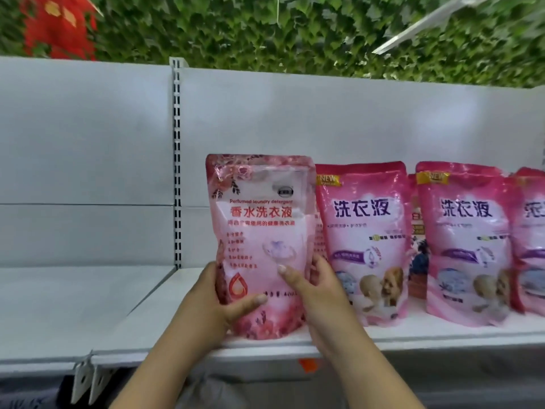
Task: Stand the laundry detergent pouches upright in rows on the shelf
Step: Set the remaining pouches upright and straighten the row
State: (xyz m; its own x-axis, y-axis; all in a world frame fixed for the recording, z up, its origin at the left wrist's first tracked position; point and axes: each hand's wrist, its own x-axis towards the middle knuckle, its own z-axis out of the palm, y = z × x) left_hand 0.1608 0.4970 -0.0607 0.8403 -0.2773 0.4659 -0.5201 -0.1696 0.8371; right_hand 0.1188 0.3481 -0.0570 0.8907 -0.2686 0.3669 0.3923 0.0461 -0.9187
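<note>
A pale pink detergent pouch (262,219) with red lettering stands upright on the white shelf (165,320), near its front edge. My left hand (215,308) grips the pouch's lower left side, thumb across its front. My right hand (315,287) holds its lower right side, thumb on the front. To the right stand darker pink pouches in a row: one (365,240) right beside the held pouch, another (466,240) further right, and a third (530,243) cut off by the frame edge. More pouches stand behind them, mostly hidden.
The shelf's white back panel (88,157) has a slotted upright (177,160) just left of the pouches. A neighbouring shelf section (59,305) lies to the left. Green artificial leaves (265,28) and a red decoration (59,28) hang above.
</note>
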